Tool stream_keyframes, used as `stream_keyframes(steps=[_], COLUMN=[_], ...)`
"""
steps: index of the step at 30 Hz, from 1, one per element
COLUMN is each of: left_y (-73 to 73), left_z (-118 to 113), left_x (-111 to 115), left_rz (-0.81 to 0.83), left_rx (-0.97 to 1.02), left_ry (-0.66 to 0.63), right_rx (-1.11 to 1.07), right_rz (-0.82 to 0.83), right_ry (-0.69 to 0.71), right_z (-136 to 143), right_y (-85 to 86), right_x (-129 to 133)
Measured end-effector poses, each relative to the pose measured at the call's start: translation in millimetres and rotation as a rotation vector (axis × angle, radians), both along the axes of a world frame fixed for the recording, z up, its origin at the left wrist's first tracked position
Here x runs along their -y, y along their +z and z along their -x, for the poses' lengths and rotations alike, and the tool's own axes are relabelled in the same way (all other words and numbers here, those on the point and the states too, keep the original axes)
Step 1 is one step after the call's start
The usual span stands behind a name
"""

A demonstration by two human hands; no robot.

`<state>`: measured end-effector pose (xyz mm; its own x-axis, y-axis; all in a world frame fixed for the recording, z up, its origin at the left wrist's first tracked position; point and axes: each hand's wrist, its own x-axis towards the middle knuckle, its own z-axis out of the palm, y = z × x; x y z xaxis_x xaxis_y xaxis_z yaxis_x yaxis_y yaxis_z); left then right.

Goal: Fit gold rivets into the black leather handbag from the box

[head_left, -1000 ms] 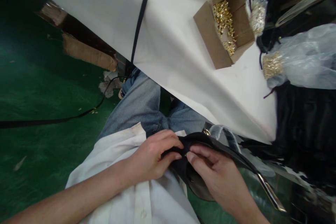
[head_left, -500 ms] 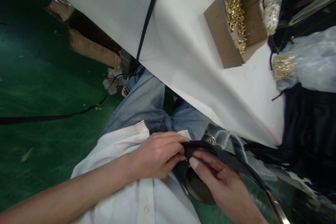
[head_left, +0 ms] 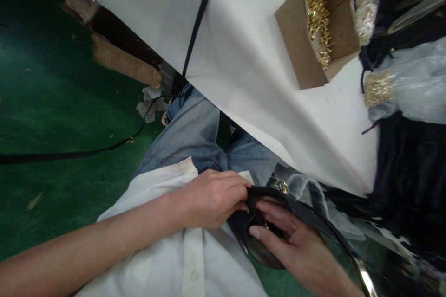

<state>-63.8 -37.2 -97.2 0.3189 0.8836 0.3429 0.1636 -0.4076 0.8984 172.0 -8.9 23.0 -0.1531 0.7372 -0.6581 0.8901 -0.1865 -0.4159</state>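
In my lap, against the white shirt, lies what looks like a black leather bag [head_left: 265,253] with a curved dark panel and gold metal fittings. My left hand [head_left: 218,199] pinches its upper edge at the left end, fingertips partly hidden behind the thumb. My right hand [head_left: 296,239] grips it from the right, the thumb on the dark panel and the fingers reaching inside. A small gold glint shows between that thumb and the fingers. Along the top edge sits a gold buckle [head_left: 283,187], and a gold bar [head_left: 364,276] shines at the lower right.
A white-covered table [head_left: 244,69] spans the front, crossed by a black strap [head_left: 202,14]. On it stands a cardboard box [head_left: 296,51] of small gold metal parts. Plastic bags [head_left: 414,86] of gold parts lie to the right. Cardboard [head_left: 125,60] rests on the green floor at left.
My right thumb has moved down and slightly away from the left fingers, uncovering a gold glint. My left hand has shifted slightly upward and keeps its pinch.
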Motion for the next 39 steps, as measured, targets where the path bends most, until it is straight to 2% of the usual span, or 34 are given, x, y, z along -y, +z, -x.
stream_keyframes(steps=[4, 11, 14, 16, 19, 24, 27, 29, 36, 39], left_y=[1.7, 1.8, -0.3, -1.3, -0.6, 4.2, 5.7, 6.0, 2.9, 2.7], left_z=[1, 2, 4, 6, 7, 8, 6, 6, 12, 14], left_x=[-1, -5, -8, -10, -12, -17, -20, -22, -28, -30], left_rz=[-0.041, -0.061, -0.026, -0.008, -0.066, -0.204, -0.233, -0.232, -0.164, -0.143], left_rx=[-0.053, -0.024, 0.028, 0.064, 0.019, -0.177, -0.212, -0.210, -0.065, -0.089], left_ry=[-0.027, -0.067, -0.119, -0.149, -0.132, -0.089, -0.076, -0.077, -0.166, -0.181], right_rx=[0.023, 0.029, 0.003, 0.010, 0.014, -0.015, -0.060, -0.080, -0.026, -0.035], right_rz=[-0.098, -0.478, -0.542, -0.543, -0.496, -0.309, -0.169, -0.138, -0.273, -0.328], right_ry=[0.094, 0.373, 0.497, 0.524, 0.440, 0.134, -0.018, -0.073, -0.010, 0.048], right_z=[-8, -9, -11, -13, -17, -12, -7, -5, -2, 0], right_y=[-7.3, -15.2, -17.1, -18.4, -19.7, -18.7, -19.3, -20.5, -21.3, -21.7], right_x=[5, 14, 18, 21, 24, 22, 22, 24, 28, 27])
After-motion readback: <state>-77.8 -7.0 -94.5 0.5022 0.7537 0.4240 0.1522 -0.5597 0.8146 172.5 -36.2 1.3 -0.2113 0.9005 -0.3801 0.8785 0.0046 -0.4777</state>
